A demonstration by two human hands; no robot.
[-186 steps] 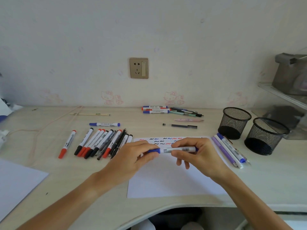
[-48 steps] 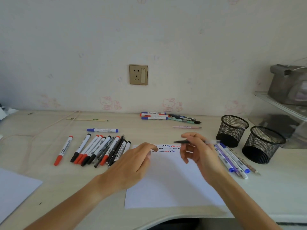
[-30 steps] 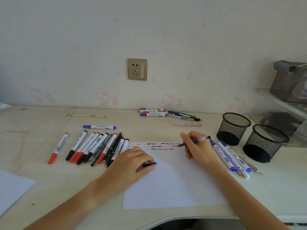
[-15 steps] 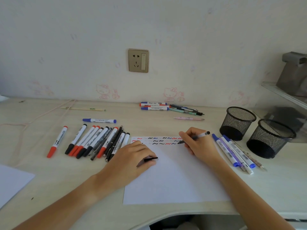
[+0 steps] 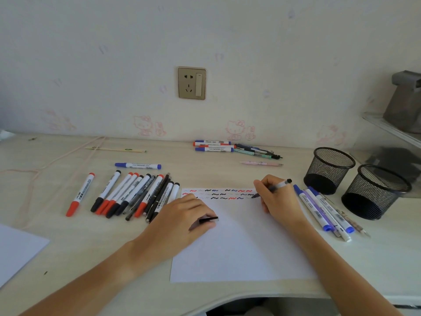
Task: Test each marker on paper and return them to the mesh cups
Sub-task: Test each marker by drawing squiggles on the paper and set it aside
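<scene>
A white sheet of paper (image 5: pixel 239 245) lies in front of me, with rows of red, blue and black squiggles along its top edge. My right hand (image 5: pixel 276 198) grips a thin black pen (image 5: pixel 279 185), its tip touching the paper at the right end of the second row. My left hand (image 5: pixel 182 221) rests on the paper's left side and holds the pen's black cap (image 5: pixel 208 219). Two black mesh cups (image 5: pixel 329 169) (image 5: pixel 376 191) stand at the right. Several markers (image 5: pixel 134 193) lie in a row to the left.
Several blue and purple pens (image 5: pixel 323 209) lie between the paper and the cups. More markers and pens (image 5: pixel 232 148) lie near the wall, a single blue marker (image 5: pixel 137 165) further left. Another sheet (image 5: pixel 16 249) lies at the left edge. A shelf (image 5: pixel 396 133) stands at right.
Earlier both hands held a blue marker. Since then my right hand took up the black pen, my left hand kept its cap, and the pen tip came down onto the second row.
</scene>
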